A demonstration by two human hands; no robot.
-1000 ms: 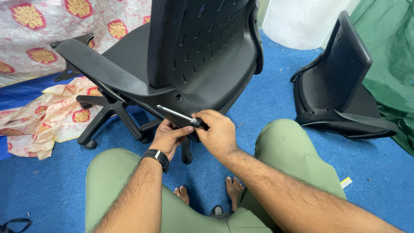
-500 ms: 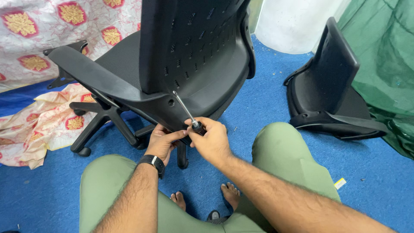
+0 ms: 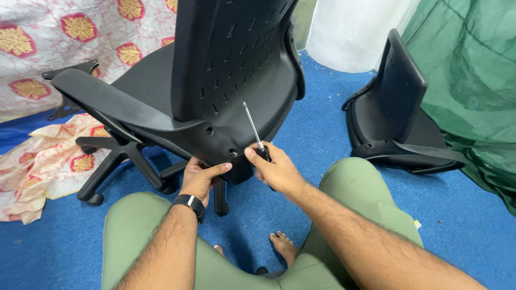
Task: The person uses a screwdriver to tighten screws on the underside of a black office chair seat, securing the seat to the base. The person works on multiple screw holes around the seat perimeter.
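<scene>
A black office chair (image 3: 226, 70) stands in front of me on blue carpet, its back shell facing me. My left hand (image 3: 200, 177), with a black watch on the wrist, grips the lower edge of the chair's back shell from below. My right hand (image 3: 277, 169) holds a screwdriver (image 3: 253, 129) by its black handle. The metal shaft points up and slightly left, its tip in front of the shell near the screw holes. My knees in green trousers frame the bottom of the view.
A second black chair seat with an armrest (image 3: 395, 118) lies on the floor at right. Green tarpaulin (image 3: 473, 80) hangs at far right. Patterned white and red cloth (image 3: 48, 156) covers the floor at left. The chair's wheeled base (image 3: 115, 166) spreads left of my hands.
The screwdriver has swung from lying nearly flat to pointing upward. My right hand has shifted to the right of the left hand. The camera has moved closer to the chair.
</scene>
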